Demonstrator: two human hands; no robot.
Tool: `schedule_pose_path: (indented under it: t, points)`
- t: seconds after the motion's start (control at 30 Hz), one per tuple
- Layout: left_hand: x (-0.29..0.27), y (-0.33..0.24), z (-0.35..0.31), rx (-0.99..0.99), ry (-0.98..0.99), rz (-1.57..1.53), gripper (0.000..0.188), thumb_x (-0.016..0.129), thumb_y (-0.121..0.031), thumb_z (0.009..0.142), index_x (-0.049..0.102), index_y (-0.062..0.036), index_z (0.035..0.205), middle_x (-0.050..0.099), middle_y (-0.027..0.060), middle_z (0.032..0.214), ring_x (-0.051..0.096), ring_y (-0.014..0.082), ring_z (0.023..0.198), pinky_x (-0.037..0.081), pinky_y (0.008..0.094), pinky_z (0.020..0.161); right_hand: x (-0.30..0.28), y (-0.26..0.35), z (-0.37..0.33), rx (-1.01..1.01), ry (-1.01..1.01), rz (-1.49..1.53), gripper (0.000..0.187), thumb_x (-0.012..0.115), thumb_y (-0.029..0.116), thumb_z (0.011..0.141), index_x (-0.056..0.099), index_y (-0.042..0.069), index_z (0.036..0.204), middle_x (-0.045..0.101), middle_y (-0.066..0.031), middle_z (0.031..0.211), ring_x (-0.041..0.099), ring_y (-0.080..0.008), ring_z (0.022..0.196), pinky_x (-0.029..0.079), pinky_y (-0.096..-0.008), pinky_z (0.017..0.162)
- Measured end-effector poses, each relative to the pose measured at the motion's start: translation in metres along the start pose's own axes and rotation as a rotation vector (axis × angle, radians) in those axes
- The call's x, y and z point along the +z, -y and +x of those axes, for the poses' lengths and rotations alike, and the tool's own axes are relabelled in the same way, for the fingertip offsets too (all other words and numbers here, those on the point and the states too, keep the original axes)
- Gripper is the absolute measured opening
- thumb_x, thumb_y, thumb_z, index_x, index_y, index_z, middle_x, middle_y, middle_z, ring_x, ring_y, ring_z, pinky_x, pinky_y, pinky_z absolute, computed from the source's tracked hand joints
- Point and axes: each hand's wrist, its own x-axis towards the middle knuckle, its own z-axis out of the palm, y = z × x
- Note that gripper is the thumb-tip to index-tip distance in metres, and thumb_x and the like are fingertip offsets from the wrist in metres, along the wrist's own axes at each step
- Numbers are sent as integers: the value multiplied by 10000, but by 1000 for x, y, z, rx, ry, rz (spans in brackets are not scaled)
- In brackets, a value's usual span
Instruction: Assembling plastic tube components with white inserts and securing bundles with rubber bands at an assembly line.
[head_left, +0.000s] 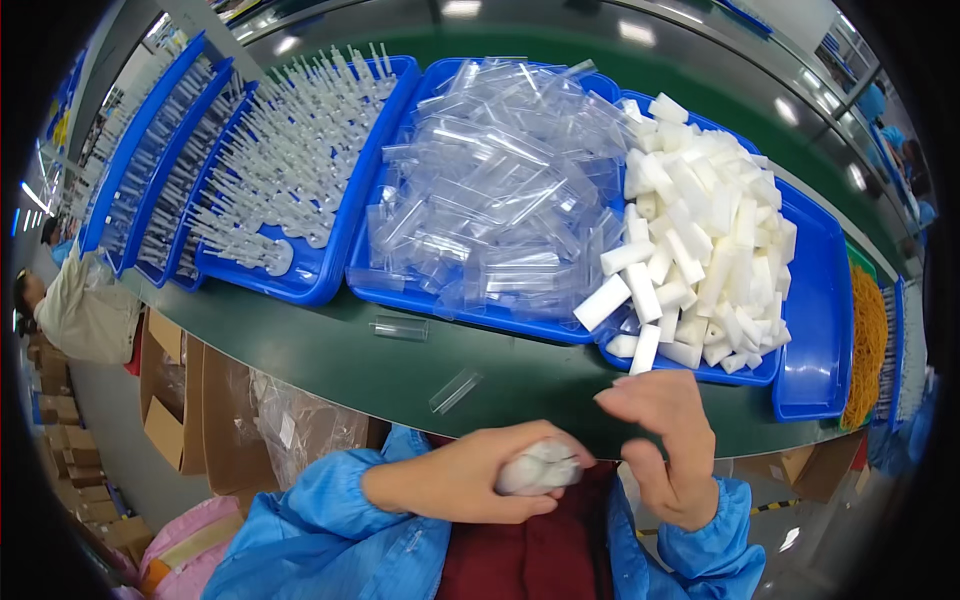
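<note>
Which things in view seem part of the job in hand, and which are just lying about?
Likely part of it:
pale object, in the left hand
white pieces, nearest the open right hand
clear pieces
stemmed parts
blue trays

Probably just lying about:
cardboard boxes
plastic film among them

blue sleeves [335, 515], maroon top [525, 555]

The blurred bundle [538, 470] seems greyish-white, the trays [812, 310] blue.
</note>
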Motion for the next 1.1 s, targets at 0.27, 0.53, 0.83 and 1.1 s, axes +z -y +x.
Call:
schedule_pose_path:
  t: [0.27, 0.53, 0.83, 1.1]
  points:
    - [-26, -10, -48, 116, -801, -126, 371, 852, 21, 757, 600, -40, 1023, 647, 13, 849, 600, 61, 775, 509, 219, 711, 83, -1, 41, -185, 150, -368, 439, 597, 148, 826, 647, 41, 1248, 637, -57, 1163, 592, -180, 864, 505, -310, 727]
    - [-12, -3, -30, 43, -717, -9, 318, 866, -69, 786, 612, -46, 977, 658, 13, 861, 602, 58, 803, 511, 231, 720, 53, 9, 15, -16, 22, -643, 402, 698, 176, 833, 660, 71, 1219, 669, -50, 1096, 587, -170, 806, 483, -312, 630]
    - [31, 8, 23, -155, -345, -198, 483, 809, -110, 808, 579, -22, 1223, 636, 46, 1136, 596, 123, 1030, 523, 309, 869, 34, 17, -4, -142, -67, -499, 485, 696, 249, 827, 623, -13, 1229, 650, -186, 1277, 666, -294, 1075, 540, -407, 936]
    - [37, 4, 52, -288, -163, -557, 555, 768, -4, 772, 540, -43, 1277, 614, 76, 1205, 610, 165, 1118, 530, 320, 914, 8, 3, -29, -71, -23, -281, 661, 742, 314, 769, 584, -55, 1295, 628, -179, 1304, 635, -315, 1138, 497, -440, 1004]
